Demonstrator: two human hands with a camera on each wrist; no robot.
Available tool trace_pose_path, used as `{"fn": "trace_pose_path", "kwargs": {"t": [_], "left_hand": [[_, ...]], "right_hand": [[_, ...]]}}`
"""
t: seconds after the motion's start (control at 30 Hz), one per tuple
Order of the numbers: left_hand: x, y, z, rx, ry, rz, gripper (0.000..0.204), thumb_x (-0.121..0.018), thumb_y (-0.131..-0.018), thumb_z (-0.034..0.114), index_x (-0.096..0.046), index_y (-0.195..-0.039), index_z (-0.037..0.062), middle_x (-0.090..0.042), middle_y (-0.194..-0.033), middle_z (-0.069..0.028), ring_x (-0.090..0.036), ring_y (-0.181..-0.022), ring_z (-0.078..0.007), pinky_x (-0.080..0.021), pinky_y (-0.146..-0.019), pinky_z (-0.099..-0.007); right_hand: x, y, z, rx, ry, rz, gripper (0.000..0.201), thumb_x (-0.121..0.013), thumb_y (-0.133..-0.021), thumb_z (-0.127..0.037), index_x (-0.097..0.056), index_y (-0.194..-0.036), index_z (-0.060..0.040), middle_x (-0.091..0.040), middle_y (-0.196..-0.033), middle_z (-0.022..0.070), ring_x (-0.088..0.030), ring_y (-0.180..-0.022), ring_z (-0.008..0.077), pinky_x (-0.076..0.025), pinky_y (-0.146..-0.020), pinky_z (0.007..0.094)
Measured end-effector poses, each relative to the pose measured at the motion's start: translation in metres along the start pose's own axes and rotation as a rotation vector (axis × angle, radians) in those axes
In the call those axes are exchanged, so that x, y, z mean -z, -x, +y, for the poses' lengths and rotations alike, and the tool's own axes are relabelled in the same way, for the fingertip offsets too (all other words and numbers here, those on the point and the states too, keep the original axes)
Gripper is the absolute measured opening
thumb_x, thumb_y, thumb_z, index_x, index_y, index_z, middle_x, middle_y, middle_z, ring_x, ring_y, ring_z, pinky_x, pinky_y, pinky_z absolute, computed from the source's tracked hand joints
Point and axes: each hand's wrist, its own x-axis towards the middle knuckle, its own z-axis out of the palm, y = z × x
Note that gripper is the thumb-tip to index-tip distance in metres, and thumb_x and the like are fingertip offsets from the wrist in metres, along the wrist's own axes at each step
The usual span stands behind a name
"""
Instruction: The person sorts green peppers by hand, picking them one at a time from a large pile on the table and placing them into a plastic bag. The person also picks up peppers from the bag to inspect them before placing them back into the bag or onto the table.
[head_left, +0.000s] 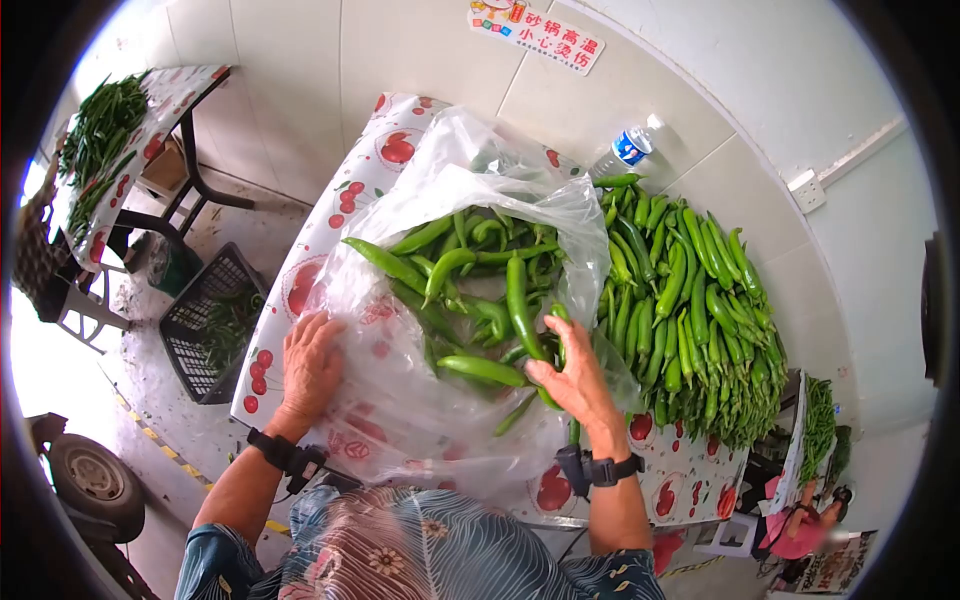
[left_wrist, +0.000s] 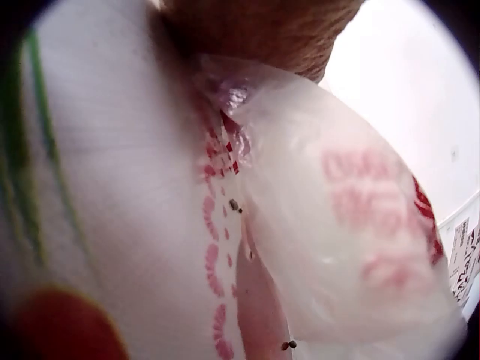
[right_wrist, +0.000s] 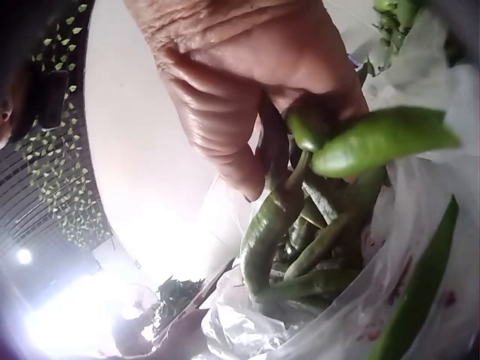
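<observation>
A clear plastic bag (head_left: 400, 410) lies spread open on the table, with long green peppers (head_left: 520, 310) heaped inside its mouth. At the bag's left side, my left hand (head_left: 312, 365) rests on the plastic with its fingers reaching forward. Its wrist view shows the bag's cloudy film (left_wrist: 352, 247) with blurred red print, close under the hand. My right hand (head_left: 578, 378) is at the right of the bag's mouth, fingers and thumb curled round green peppers. In the right wrist view, a pepper (right_wrist: 382, 141) sticks out from under this hand (right_wrist: 255, 67), partly hidden by the fingers.
A big pile of green peppers (head_left: 690, 310) covers the table's right side. A plastic bottle (head_left: 628, 150) stands by the wall behind it. The tablecloth (head_left: 300, 290) has a red fruit print. On the floor at left is a black crate (head_left: 195, 350), near another table (head_left: 165, 135) with greens.
</observation>
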Motion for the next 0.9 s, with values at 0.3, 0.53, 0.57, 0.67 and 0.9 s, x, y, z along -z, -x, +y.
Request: {"fn": "trace_pose_path", "kwargs": {"t": [0.3,0.53,0.57,0.67,0.9], "left_hand": [[0.002,-0.001,0.002,0.008,0.026,-0.002,0.041,-0.058,-0.069,0.003,-0.059,-0.109,0.0101,-0.055,-0.120,-0.0168,-0.046,-0.119,-0.0340,-0.032,-0.101,-0.0443],[0.002,-0.001,0.000,0.000,0.032,-0.009,0.041,-0.058,-0.069,0.003,-0.058,-0.109,0.0103,-0.055,-0.121,-0.0169,-0.045,-0.119,-0.0352,-0.032,-0.101,-0.0448],[0.003,-0.001,0.000,0.003,0.033,-0.011,0.041,-0.058,-0.069,0.003,-0.059,-0.109,0.0104,-0.055,-0.121,-0.0169,-0.045,-0.119,-0.0352,-0.032,-0.101,-0.0448],[0.002,-0.001,0.000,0.013,0.045,0.002,0.042,-0.058,-0.068,0.002,-0.059,-0.108,0.0108,-0.055,-0.120,-0.0161,-0.045,-0.118,-0.0349,-0.033,-0.100,-0.0445],[0.001,-0.001,-0.003,-0.016,0.031,0.017,0.039,-0.059,-0.070,0.003,-0.059,-0.108,0.0105,-0.056,-0.118,-0.0130,-0.046,-0.117,-0.0329,-0.035,-0.096,-0.0438]], "right_hand": [[0.007,-0.026,-0.040,0.318,0.318,0.133,0.041,-0.069,-0.074,-0.011,-0.055,-0.111,-0.0042,-0.053,-0.117,0.0200,-0.046,-0.116,0.0359,-0.039,-0.096,0.0437],[-0.063,-0.086,-0.079,0.546,0.431,0.008,0.054,-0.072,-0.074,-0.021,-0.050,-0.119,-0.0006,-0.053,-0.121,0.0152,-0.044,-0.119,0.0321,-0.037,-0.096,0.0430],[-0.078,-0.095,-0.079,0.551,0.503,0.004,0.058,-0.073,-0.073,-0.024,-0.049,-0.120,0.0000,-0.052,-0.121,0.0146,-0.044,-0.120,0.0311,-0.036,-0.097,0.0432],[-0.115,-0.115,-0.072,0.459,0.635,-0.022,0.052,-0.073,-0.072,-0.029,-0.053,-0.114,-0.0069,-0.054,-0.110,0.0101,-0.047,-0.112,0.0267,-0.036,-0.092,0.0470],[-0.125,-0.129,-0.070,0.427,0.675,-0.038,0.022,-0.063,-0.073,-0.014,-0.058,-0.095,-0.0108,-0.059,-0.088,0.0079,-0.057,-0.090,0.0261,-0.036,-0.086,0.0497]]}}
